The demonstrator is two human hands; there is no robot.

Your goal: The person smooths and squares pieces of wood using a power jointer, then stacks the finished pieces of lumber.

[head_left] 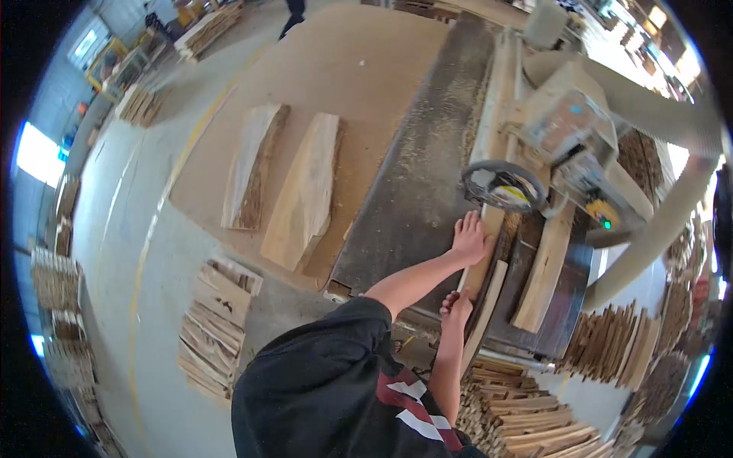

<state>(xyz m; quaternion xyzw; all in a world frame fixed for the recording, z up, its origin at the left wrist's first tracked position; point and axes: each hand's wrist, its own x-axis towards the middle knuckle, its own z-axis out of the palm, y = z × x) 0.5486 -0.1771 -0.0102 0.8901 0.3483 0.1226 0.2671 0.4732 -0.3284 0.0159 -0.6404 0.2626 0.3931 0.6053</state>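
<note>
My left hand lies on a wooden board on the saw table, its fingers stretched forward below the dark round wheel. Closer to my body, my right hand has its fingers curled at the near end of that board and appears to grip it. A narrow wood strip runs along the board's right side. Further right, a thicker plank rests on the dark table. The saw housing stands ahead, and the blade itself is hidden.
Two wide wavy-edged boards, one pale and one broader, lie on a brown panel to the left. Stacked offcuts sit below right. A thick hose bends beside the machine. Piled boards stand on the floor.
</note>
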